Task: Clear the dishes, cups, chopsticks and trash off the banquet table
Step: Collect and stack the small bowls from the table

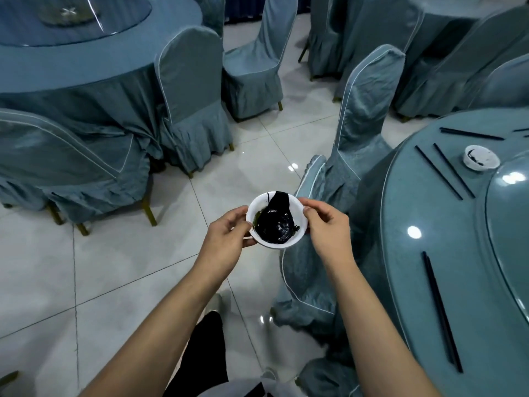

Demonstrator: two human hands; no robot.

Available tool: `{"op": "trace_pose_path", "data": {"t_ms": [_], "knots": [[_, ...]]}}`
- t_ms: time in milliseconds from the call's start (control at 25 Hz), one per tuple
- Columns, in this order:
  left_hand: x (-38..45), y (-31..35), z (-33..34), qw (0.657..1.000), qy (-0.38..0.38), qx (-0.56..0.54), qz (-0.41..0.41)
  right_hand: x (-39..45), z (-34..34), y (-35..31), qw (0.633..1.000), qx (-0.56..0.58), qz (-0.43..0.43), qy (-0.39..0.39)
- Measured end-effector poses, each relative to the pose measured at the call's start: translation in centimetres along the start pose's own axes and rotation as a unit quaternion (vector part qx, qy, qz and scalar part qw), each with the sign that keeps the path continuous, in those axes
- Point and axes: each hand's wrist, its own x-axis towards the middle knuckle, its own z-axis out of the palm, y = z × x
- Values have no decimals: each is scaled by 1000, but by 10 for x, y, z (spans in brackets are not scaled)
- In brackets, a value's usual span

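Both hands hold one white bowl point(276, 220) over the tiled floor point(114, 267), to the left of the round table point(429, 253). The left hand point(226, 239) grips the bowl's left rim with curled fingers, and the right hand point(329, 227) pinches its right rim. Black goo fills the bottom of the bowl, and a little white thing sticks out under the left hand, too hidden to name. The table is cut off at the right edge, so only part of it shows. On it sits one small white cup point(481, 161) with dark smears inside. Black chopsticks lie near the cup: two sticks point(445, 173) to its left, one stick point(471, 134) behind it, and a close pair point(442, 312) nearer the person. One covered chair point(363, 116) stands just left of the table.
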Motion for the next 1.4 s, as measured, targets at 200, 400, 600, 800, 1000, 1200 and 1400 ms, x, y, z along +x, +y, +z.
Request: {"op": "trace_pose_path", "data": {"t_ms": [200,400,600,800,1000,1200,1400], "knots": [[80,27,-26,999,-44,27,8,51,50,-15,999,9,5,48],[152,59,-60,997,-77,29,0,94,105,-31,996,17,21,86],[208,83,-77,994,-106,38,7,127,139,-47,993,38,21,110],[254,98,-70,989,-141,48,2,165,148,-54,987,38,35,154],[302,110,-40,983,-177,54,-3,208,136,-54,981,33,39,184],[361,129,10,974,-212,77,10,272,113,-56,973,45,38,222],[413,156,72,963,-247,109,26,334,80,-61,964,70,42,251]]}}
